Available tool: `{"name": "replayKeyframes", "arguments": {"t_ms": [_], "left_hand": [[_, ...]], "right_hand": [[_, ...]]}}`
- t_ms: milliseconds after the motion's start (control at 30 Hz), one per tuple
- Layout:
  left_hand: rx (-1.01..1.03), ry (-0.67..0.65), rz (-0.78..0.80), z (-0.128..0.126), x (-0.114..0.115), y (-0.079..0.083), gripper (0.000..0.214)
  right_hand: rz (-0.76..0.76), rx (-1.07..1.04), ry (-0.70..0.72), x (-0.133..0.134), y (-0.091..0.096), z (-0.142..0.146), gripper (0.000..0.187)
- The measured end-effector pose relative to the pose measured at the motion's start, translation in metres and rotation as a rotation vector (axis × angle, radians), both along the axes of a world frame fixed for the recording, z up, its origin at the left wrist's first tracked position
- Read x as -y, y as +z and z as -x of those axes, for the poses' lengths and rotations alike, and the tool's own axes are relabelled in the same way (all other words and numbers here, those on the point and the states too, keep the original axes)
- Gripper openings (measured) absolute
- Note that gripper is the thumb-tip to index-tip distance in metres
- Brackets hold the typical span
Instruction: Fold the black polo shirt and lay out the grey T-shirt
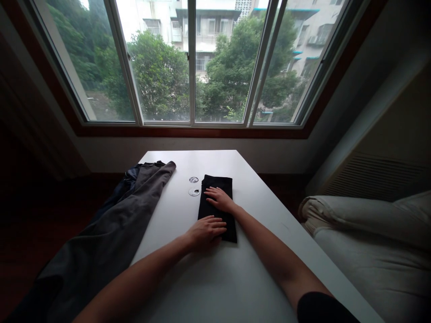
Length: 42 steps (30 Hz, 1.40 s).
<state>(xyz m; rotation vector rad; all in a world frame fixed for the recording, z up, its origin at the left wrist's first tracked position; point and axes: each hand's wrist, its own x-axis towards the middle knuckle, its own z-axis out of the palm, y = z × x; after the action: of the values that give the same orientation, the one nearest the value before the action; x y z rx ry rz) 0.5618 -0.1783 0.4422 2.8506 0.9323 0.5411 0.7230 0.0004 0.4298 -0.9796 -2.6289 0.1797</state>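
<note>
A folded black piece of cloth (220, 180), a garment by its look, lies flat as a narrow rectangle on the white table (178, 278). My left hand (207, 231) rests palm down across its near end, fingers stretched to the right. Farther up the cloth, my right hand (220, 198) lies flat with its fingers spread and pointing left. Both palms press on the fabric and neither hand grips it. Two small round discs or stickers, one (193, 180) behind the other (194, 192), sit just left of the cloth.
Grey and dark trousers or similar garments (134, 211) drape over the table's left edge toward the floor. A pale padded sofa (367, 224) stands to the right. Beyond the table's far end is a wall with a wide window (191, 123).
</note>
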Motion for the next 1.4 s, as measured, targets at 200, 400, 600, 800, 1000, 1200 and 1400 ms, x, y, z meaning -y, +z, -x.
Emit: {"name": "replayKeyframes", "arguments": {"t_ms": [200, 400, 600, 800, 1000, 1200, 1400], "left_hand": [[0.005, -0.017, 0.025, 0.002, 0.0, 0.001, 0.048], [0.031, 0.021, -0.011, -0.001, -0.001, -0.002, 0.041], [0.004, 0.006, -0.02, -0.001, -0.001, -0.002, 0.043], [-0.017, 0.024, 0.006, 0.0, 0.001, -0.002, 0.047], [-0.03, 0.188, 0.005, 0.004, -0.002, -0.009, 0.064], [-0.037, 0.267, 0.036, 0.006, -0.008, -0.017, 0.063], [-0.01, 0.46, 0.085, 0.015, -0.022, -0.019, 0.064]], "right_hand": [[-0.067, 0.017, -0.353, -0.009, 0.005, -0.021, 0.054], [-0.053, 0.009, 0.132, 0.015, 0.011, -0.01, 0.049], [-0.03, 0.001, -0.031, 0.006, 0.003, 0.001, 0.045], [-0.045, -0.005, -0.156, -0.004, -0.001, -0.013, 0.048], [0.006, -0.049, 0.02, -0.007, -0.004, -0.018, 0.05], [-0.069, -0.062, -0.25, -0.019, -0.014, -0.017, 0.048], [-0.092, -0.102, -0.295, -0.021, -0.014, -0.027, 0.055]]}}
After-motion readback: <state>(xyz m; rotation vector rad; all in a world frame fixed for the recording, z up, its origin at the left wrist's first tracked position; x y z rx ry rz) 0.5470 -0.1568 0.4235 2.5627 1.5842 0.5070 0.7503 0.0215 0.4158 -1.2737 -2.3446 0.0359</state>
